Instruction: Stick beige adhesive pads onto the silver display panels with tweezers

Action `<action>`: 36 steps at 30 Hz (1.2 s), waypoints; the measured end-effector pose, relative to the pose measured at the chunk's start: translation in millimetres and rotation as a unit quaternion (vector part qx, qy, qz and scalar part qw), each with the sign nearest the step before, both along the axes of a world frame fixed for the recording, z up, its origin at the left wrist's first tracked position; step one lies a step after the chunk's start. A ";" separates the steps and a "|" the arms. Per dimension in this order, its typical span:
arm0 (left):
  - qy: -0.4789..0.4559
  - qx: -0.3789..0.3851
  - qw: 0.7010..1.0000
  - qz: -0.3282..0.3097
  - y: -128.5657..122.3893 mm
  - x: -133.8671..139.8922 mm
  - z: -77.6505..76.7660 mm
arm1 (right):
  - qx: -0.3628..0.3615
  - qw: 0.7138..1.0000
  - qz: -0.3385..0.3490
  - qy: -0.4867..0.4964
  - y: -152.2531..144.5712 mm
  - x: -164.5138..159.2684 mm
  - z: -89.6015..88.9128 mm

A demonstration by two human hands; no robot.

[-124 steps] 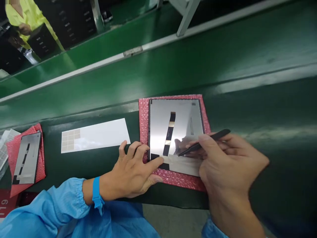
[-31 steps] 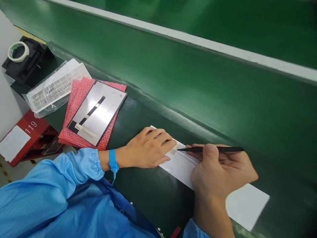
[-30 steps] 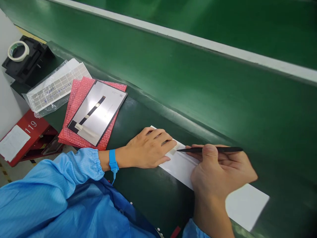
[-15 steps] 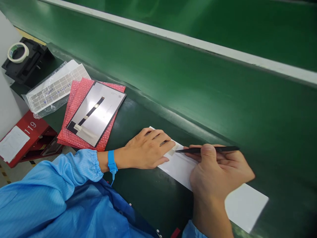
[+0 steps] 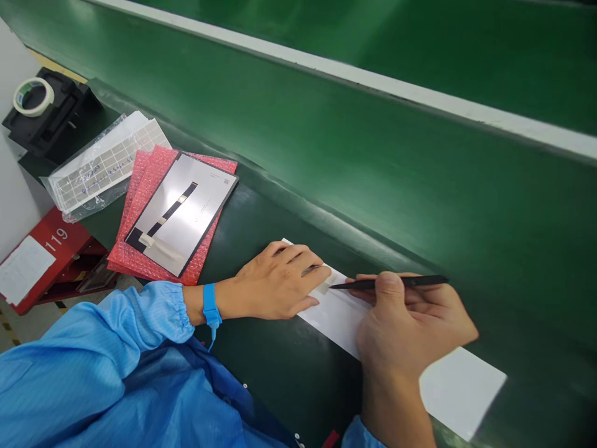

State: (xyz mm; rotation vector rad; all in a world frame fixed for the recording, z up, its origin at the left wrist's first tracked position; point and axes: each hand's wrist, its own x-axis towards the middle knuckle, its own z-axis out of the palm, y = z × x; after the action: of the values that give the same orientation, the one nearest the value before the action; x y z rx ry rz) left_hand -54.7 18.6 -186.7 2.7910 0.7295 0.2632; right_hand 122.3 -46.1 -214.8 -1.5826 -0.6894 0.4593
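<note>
Screen (image 5: 192,214) on wrap (image 5: 136,200) near left hand (image 5: 280,283)

I watched through one camera worn on the person's head, facing forward and down at the green bench (image 5: 252,230). It looked from close above, with the left hand (image 5: 278,283) near seven o'clock, the right hand (image 5: 410,323) at four, and the blue sleeve (image 5: 107,342) entering from eight; the pale rail (image 5: 336,70) slanted from ten-thirty towards three.

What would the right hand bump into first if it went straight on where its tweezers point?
Probably the pale patch at the tip of the tweezers, then the left hand, though exact height is unclear.
</note>
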 end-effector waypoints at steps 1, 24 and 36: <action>-0.001 -0.001 1.000 0.000 0.0 -0.1 0.2 | -0.003 1.000 0.000 0.002 -0.2 -0.2 0.2; -0.018 -0.019 1.000 -0.007 6.4 -7.2 -9.7 | 0.066 0.991 -0.004 0.115 -3.0 21.9 4.1; -0.094 0.033 0.995 0.002 21.0 -23.4 -22.2 | 0.110 0.967 -0.121 0.197 -6.3 93.3 -10.1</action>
State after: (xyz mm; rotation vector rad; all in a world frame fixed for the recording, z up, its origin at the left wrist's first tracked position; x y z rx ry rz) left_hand -78.1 39.6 -208.9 2.7769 0.6935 0.5521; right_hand 215.6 -52.3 -224.9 -1.2931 -0.2306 0.4792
